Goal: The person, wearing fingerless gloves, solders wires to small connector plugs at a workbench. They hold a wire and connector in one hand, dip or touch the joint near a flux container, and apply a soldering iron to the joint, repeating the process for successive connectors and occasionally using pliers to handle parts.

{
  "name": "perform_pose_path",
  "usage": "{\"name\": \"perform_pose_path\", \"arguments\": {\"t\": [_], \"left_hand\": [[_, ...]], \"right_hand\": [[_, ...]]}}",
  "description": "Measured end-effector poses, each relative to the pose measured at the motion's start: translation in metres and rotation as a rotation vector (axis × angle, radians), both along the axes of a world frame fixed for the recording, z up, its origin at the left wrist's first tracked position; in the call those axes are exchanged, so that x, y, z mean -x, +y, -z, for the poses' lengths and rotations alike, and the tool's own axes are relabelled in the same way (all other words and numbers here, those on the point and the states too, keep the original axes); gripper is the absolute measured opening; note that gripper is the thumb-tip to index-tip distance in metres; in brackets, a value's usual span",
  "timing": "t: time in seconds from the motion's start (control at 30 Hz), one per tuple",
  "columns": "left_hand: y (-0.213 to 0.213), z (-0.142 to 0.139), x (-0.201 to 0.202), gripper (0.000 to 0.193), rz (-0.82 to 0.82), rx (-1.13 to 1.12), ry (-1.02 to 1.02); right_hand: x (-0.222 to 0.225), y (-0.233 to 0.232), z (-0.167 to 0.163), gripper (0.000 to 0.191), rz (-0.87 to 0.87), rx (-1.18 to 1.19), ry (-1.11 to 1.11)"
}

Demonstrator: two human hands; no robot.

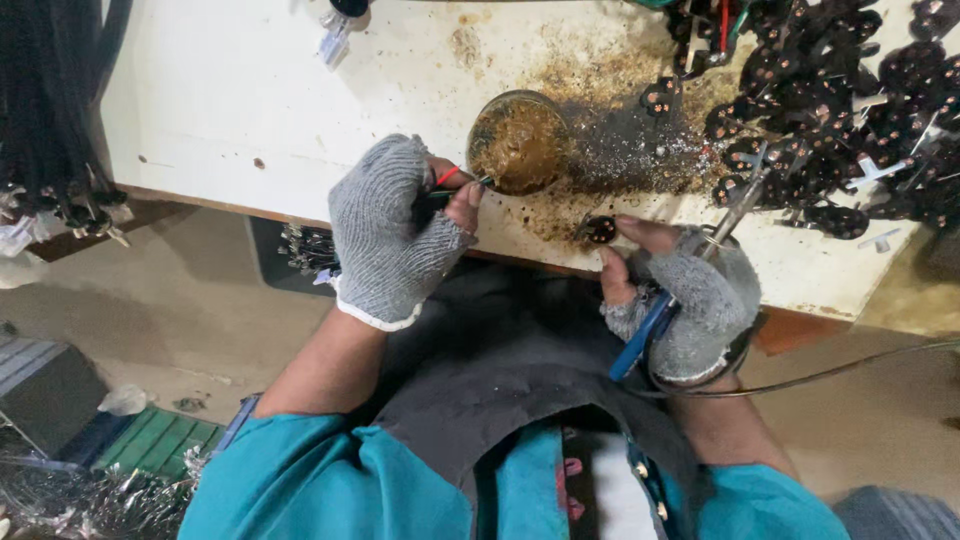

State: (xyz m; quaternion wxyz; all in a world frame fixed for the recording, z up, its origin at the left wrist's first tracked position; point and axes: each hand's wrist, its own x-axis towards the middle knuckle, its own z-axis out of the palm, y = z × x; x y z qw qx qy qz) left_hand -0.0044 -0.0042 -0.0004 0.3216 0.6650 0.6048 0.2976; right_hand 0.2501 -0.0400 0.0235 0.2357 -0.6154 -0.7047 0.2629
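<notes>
My left hand (pixel 392 230), in a grey fingerless knit glove, grips a thin black cable with red and green wire ends (pixel 452 180) whose tips reach the rim of a small round tin of brown paste (pixel 518 142). My right hand (pixel 680 290), gloved the same way, pinches a small black round part (pixel 599 230) between thumb and fingertips at the table's front edge. A blue-handled soldering tool (pixel 650 325) lies across that palm, its metal tip (pixel 738 205) pointing up and to the right.
A stained white table (pixel 250 90) carries a heap of black round parts with copper contacts (pixel 840 110) at the right. Black cable bundles (pixel 50 120) hang at the left. More cable ends (pixel 305 250) sit under the table edge. Boxes and clutter lie on the floor at lower left.
</notes>
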Motion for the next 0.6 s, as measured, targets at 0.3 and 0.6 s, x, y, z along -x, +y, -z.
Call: {"name": "perform_pose_path", "arguments": {"t": [0.3, 0.6], "left_hand": [[-0.004, -0.005, 0.004, 0.016, 0.016, -0.030, -0.052], [-0.018, -0.002, -0.024, 0.017, 0.369, 0.038, -0.031]], "right_hand": [[-0.010, -0.002, 0.011, 0.027, -0.118, -0.069, 0.019], [-0.011, -0.007, 0.008, 0.034, -0.023, 0.118, 0.296]]}}
